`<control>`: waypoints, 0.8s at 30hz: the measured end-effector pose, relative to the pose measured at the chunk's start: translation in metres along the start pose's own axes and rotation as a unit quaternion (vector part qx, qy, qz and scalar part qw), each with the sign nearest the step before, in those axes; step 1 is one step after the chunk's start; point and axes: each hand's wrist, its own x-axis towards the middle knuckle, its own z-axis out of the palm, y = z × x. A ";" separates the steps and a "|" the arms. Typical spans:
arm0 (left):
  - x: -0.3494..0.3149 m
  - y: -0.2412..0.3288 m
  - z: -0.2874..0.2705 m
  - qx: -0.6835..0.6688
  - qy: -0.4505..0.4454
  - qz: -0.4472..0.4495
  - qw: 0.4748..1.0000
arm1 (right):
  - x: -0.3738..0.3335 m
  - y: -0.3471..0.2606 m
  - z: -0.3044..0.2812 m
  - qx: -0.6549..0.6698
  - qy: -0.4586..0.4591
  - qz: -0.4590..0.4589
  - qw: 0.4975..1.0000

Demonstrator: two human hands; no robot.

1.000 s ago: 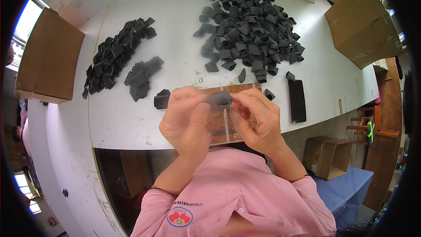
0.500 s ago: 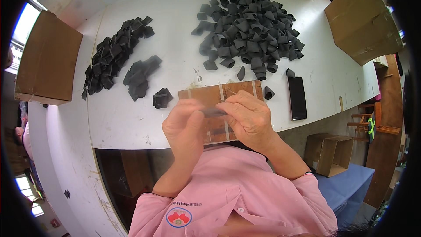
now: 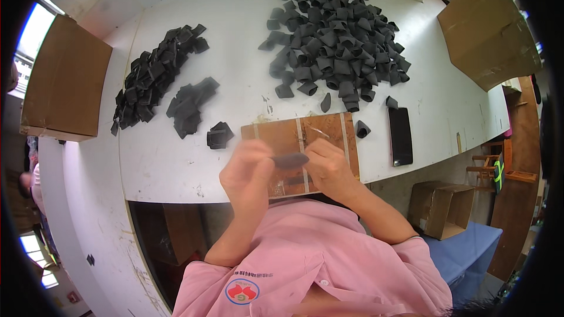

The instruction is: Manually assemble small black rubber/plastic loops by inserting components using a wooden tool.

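A small dark grey fabric-like piece [image 3: 291,160], rounded at its right end, is held between my two hands above a wooden board [image 3: 271,130]. My left hand [image 3: 247,170], smeared by motion, is closed at the piece's left end. At its right end my right hand [image 3: 330,165] is closed, fingers bent and fingertips against the piece. A thin, shiny, pointed thing [image 3: 319,132] shows just above my right fingers; its kind is unclear. Beyond the board lies a big heap of rolled dark grey pieces [image 3: 338,41]. Flat dark pieces [image 3: 150,76] form a long pile at the left.
A smaller flat stack [image 3: 189,105] and a little bundle [image 3: 220,135] lie left of the board. On the right are a single rolled piece [image 3: 362,130] and a black phone [image 3: 400,135]. Cardboard boxes [image 3: 67,76] [image 3: 484,32] flank the white table [image 3: 170,170].
The dark piece, mostly hidden between my fingers before, now shows more plainly. My right hand has moved slightly down and right, and my left hand still blurs with motion.
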 end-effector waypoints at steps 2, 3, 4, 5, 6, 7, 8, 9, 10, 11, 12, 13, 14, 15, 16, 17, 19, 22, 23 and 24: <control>-0.001 0.003 0.000 0.091 -0.052 0.038 0.994 | -0.004 -0.011 -0.010 0.064 0.087 0.067 0.992; -0.001 0.004 0.001 0.091 -0.053 0.042 0.994 | -0.001 -0.014 -0.022 0.080 0.077 0.068 0.992; 0.003 0.007 0.003 0.095 -0.044 0.047 0.993 | 0.006 -0.021 -0.031 0.085 0.072 0.060 0.992; 0.007 0.012 0.007 0.104 -0.062 0.061 0.991 | 0.014 -0.028 -0.038 0.106 0.081 0.086 0.987; 0.009 0.015 0.009 0.114 -0.080 0.076 0.987 | 0.021 -0.034 -0.044 0.128 0.089 0.112 0.981; 0.009 0.015 0.009 0.120 -0.066 0.079 0.987 | 0.025 -0.037 -0.050 0.151 0.060 0.106 0.981; 0.008 0.016 0.011 0.116 -0.076 0.071 0.988 | 0.024 -0.037 -0.047 0.160 0.052 0.100 0.981; 0.008 0.018 0.009 0.113 -0.085 0.063 0.988 | 0.021 -0.036 -0.042 0.108 0.023 0.077 0.991; 0.009 0.014 0.005 0.117 -0.080 0.063 0.988 | 0.020 -0.033 -0.038 0.051 0.000 0.057 0.997; 0.008 0.004 -0.005 0.192 -0.017 0.079 0.978 | 0.021 -0.027 -0.032 0.078 0.015 0.038 0.996; 0.008 -0.008 -0.016 0.265 0.046 0.094 0.959 | 0.031 -0.023 -0.040 0.140 0.002 0.044 0.989; 0.011 -0.017 -0.035 0.369 0.095 0.098 0.919 | 0.041 -0.021 -0.051 0.202 -0.014 0.052 0.978; 0.019 -0.024 -0.047 0.456 0.123 0.092 0.877 | 0.041 -0.021 -0.058 0.425 0.082 0.252 0.866; 0.025 -0.042 -0.067 0.543 0.157 0.096 0.819 | 0.057 -0.003 -0.061 0.527 0.121 0.211 0.815; 0.031 -0.056 -0.086 0.547 0.159 0.097 0.816 | 0.072 0.008 -0.061 0.429 0.194 0.236 0.850; 0.034 -0.067 -0.107 0.622 0.180 0.081 0.758 | 0.068 0.016 -0.059 0.360 0.221 0.266 0.866; 0.041 -0.079 -0.130 0.690 0.200 0.067 0.692 | 0.046 0.023 -0.049 0.317 0.229 0.314 0.865; 0.042 -0.083 -0.152 0.695 0.158 -0.036 0.700 | -0.001 -0.002 -0.029 0.340 0.069 0.365 0.864; 0.041 -0.084 -0.156 0.682 0.152 -0.007 0.715 | -0.008 -0.013 -0.023 0.314 -0.001 0.360 0.878; 0.039 -0.084 -0.159 0.668 0.145 0.023 0.729 | -0.013 -0.022 -0.017 0.287 -0.071 0.353 0.888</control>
